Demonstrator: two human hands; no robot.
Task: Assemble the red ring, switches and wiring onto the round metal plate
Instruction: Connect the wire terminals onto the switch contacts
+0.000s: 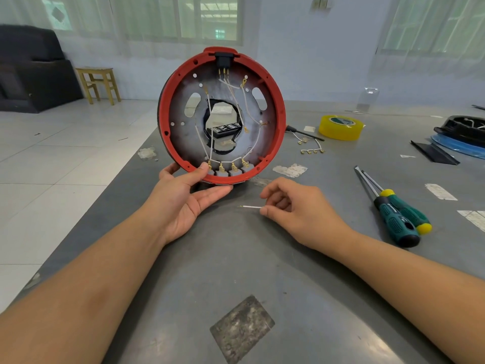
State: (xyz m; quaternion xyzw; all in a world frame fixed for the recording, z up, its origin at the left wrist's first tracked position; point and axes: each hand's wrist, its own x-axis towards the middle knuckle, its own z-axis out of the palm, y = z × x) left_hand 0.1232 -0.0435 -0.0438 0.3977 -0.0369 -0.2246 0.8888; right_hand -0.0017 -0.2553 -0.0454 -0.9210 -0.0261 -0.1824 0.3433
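Wire (252, 207) end hidden in right hand (294, 208)

It looked like a makeshift workshop in a plain tiled room: a scuffed grey workbench (236, 258) held two screwdrivers (393, 211), a roll of yellow tape (341, 127) and loose wire leads (312, 149).

Red ring (280, 119) with metal plate (183, 143) held upright by left hand (183, 198), white wire (252, 207) pinched by right hand (296, 211), two screwdrivers (396, 214) laid beside, grey table (236, 271).
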